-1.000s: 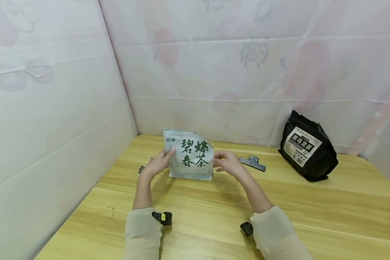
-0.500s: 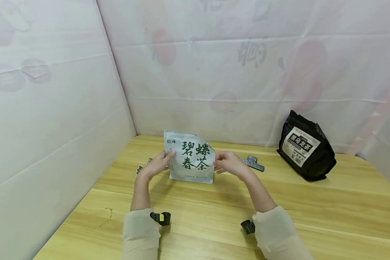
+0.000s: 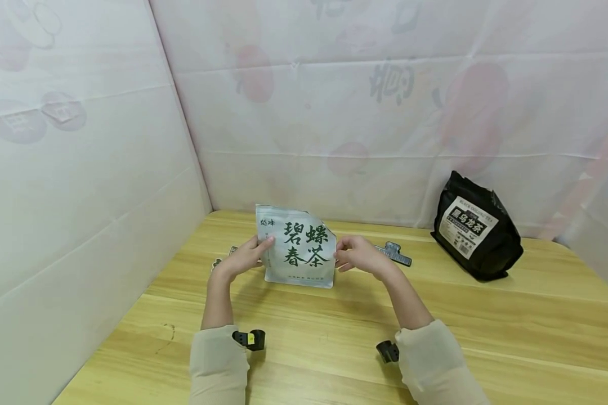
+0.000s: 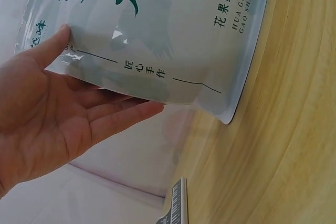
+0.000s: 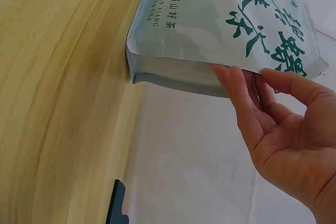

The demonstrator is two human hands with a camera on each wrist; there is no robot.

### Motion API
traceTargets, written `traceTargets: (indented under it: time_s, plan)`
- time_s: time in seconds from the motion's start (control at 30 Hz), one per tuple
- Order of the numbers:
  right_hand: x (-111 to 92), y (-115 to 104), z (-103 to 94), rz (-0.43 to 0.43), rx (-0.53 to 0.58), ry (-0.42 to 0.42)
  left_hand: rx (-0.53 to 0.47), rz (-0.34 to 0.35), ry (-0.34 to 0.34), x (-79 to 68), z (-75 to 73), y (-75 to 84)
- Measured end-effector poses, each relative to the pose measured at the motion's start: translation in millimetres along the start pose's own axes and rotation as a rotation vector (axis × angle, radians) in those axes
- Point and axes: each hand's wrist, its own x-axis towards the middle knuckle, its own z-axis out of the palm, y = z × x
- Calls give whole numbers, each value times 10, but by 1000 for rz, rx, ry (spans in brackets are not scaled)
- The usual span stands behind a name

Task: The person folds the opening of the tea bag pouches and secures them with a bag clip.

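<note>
A pale blue-white tea bag (image 3: 299,267) with large green characters faces me, its bottom edge close to the tabletop. Its top right corner slopes away. My left hand (image 3: 245,257) holds the left side, thumb on the front and the other fingers behind, as the left wrist view shows. At the opposite side, my right hand (image 3: 361,256) has its fingertips on the side fold and front edge, with the fingers bent, in the right wrist view (image 5: 286,124). Behind the right hand lies a dark clip (image 3: 395,254), partly covered by it.
A black tea bag (image 3: 478,230) with a white label leans at the back right of the wooden table (image 3: 314,349). Another small clip-like item (image 3: 217,263) lies behind the left hand, mostly hidden. White printed cloth (image 3: 334,112) hangs behind and to the left.
The pale tea bag has shifted slightly to the right and nearer to me, both hands staying at its sides. The black bag and the clips stay put.
</note>
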Motion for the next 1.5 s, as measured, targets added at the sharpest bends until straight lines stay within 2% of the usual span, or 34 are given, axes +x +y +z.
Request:
traceTargets:
  time_s: [0.23,0.53,0.63,0.7,0.77,0.83,0.93,1.0,1.07,1.17,1.23,1.37,1.43,1.5]
  plan:
    - [-16,-22,-6,-20,-46,-6,50,16,-10,-18,-6,14]
    - [-25,-24,-62,-47,-140,-31,167,-3,112,-45,-33,83]
    - [-48,-39,-95,-48,-164,-40,202,-6,190,-66,-58,117]
    - [-60,-47,-115,-56,-179,-40,216,-31,239,-72,-74,126]
    - [-68,-45,-131,-61,-194,-31,244,-23,288,1,-125,-3]
    - [-73,-40,-151,-67,-211,-23,270,-42,338,-12,-132,26]
    - [-79,-37,-187,-71,-225,-4,337,-62,444,-49,-117,129]
    - [-86,-50,-210,-78,-229,11,387,-94,524,-147,-50,366]
    - [-89,-73,-231,-85,-229,41,436,-79,602,-155,-10,473]
    - [-91,-107,-245,-96,-195,97,472,-40,696,-154,61,618]
    - [-85,-122,-241,-101,-162,141,466,13,751,-151,112,699]
    - [-69,-147,-209,-111,-102,217,440,217,846,-111,224,810]
    - [-64,-158,-186,-117,-83,246,447,341,871,-75,287,842]
    - [-63,-168,-162,-120,-66,267,458,436,879,-35,352,865]
